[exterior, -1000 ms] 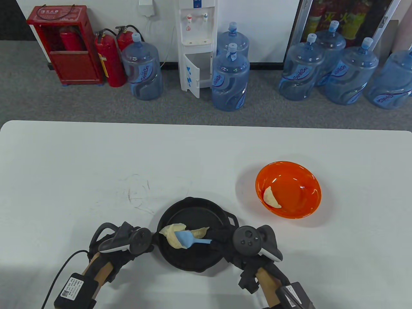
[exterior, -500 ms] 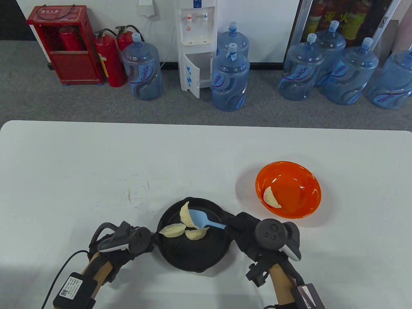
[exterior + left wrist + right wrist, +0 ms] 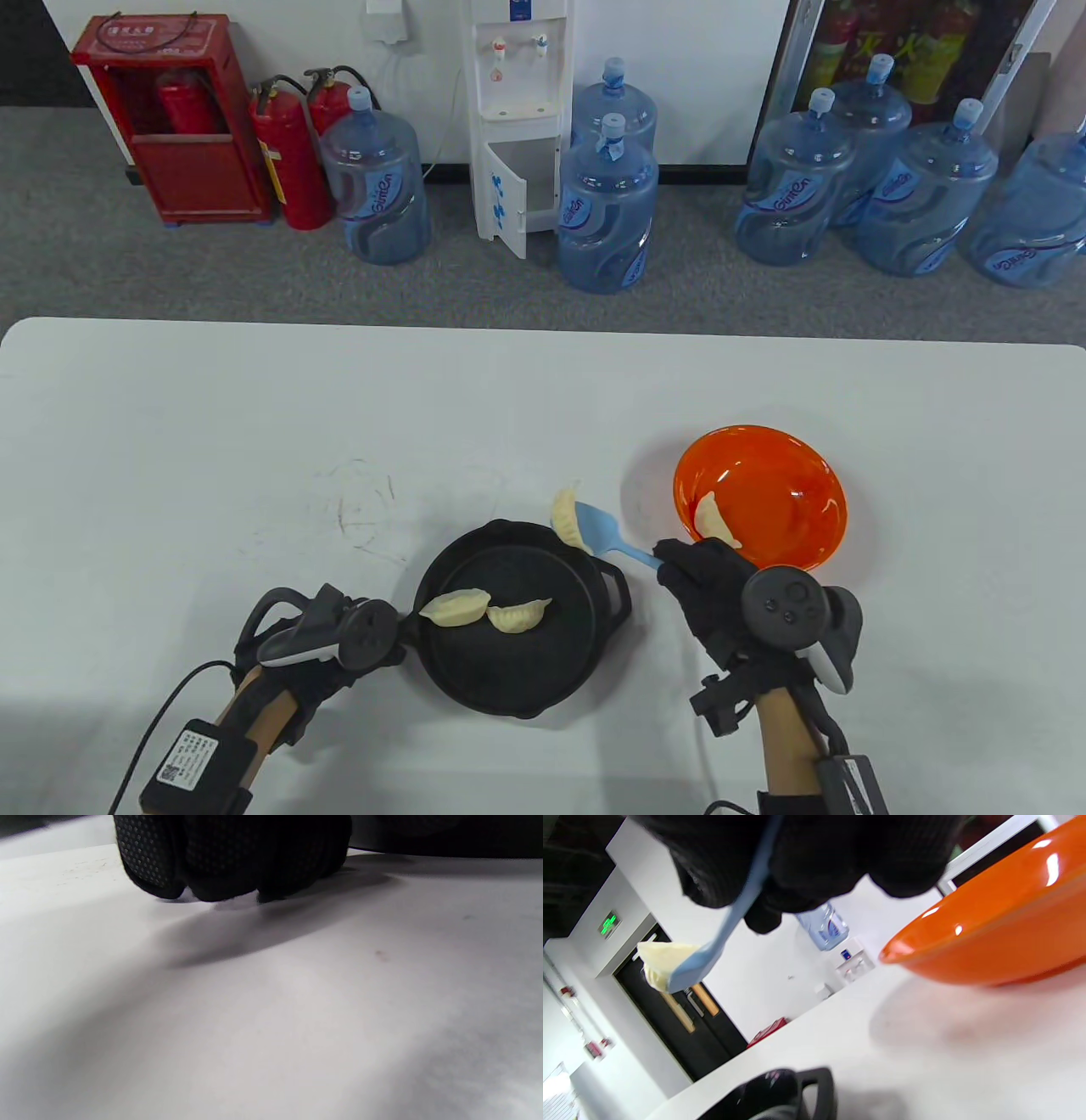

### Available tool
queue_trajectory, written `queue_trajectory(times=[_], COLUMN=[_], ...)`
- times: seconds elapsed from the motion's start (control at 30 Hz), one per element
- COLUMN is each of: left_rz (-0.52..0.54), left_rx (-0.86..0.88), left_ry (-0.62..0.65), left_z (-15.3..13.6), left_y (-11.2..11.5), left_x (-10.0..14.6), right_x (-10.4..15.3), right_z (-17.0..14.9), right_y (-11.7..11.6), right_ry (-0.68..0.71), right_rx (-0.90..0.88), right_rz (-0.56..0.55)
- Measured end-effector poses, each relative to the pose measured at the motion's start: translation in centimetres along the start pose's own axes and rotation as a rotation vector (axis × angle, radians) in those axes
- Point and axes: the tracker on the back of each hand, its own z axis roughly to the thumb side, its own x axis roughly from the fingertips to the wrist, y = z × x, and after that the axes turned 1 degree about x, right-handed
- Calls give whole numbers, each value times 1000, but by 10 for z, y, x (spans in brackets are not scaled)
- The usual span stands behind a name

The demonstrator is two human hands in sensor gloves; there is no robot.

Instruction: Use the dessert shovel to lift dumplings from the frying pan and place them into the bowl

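Note:
A black frying pan (image 3: 509, 675) sits near the table's front edge with two pale dumplings (image 3: 456, 607) (image 3: 519, 616) in it. My left hand (image 3: 386, 641) is curled at the pan's left rim, where the handle is hidden under glove and tracker. In the left wrist view its bent fingers (image 3: 229, 861) rest on the table. My right hand (image 3: 672, 562) pinches the handle of a blue dessert shovel (image 3: 598, 531). The shovel carries a dumpling (image 3: 566, 519) in the air between the pan and the orange bowl (image 3: 797, 458). One dumpling (image 3: 713, 522) lies in the bowl.
The white table (image 3: 212, 441) stretches wide to the left and back. The pan's small loop handle (image 3: 618, 586) points toward the bowl. Beyond the table's far edge stand water jugs (image 3: 607, 204), a dispenser and fire extinguishers on the floor.
My right hand scooped one dumpling out of the pan and carried it up and right toward the bowl. The left hand and the pan stayed put.

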Motion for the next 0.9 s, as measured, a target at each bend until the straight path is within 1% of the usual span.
queue_trajectory(times=[0.17,0.3,0.7,0.9], left_rz=[0,0,-2,-2], left_rx=[-2,-1,-6,-6], left_ry=[0,-1,-5,-6], left_z=[0,0,1,1], left_y=[0,0,0,0], left_x=[0,0,0,0], right_x=[4,7,12,15], right_z=[-17,-28,-61,-77], right_y=[19,28,42,47], right_ry=[-82,-142,-282,-356], right_rx=[15,27,33,63], right_rz=[-96,-141,-171,-183])
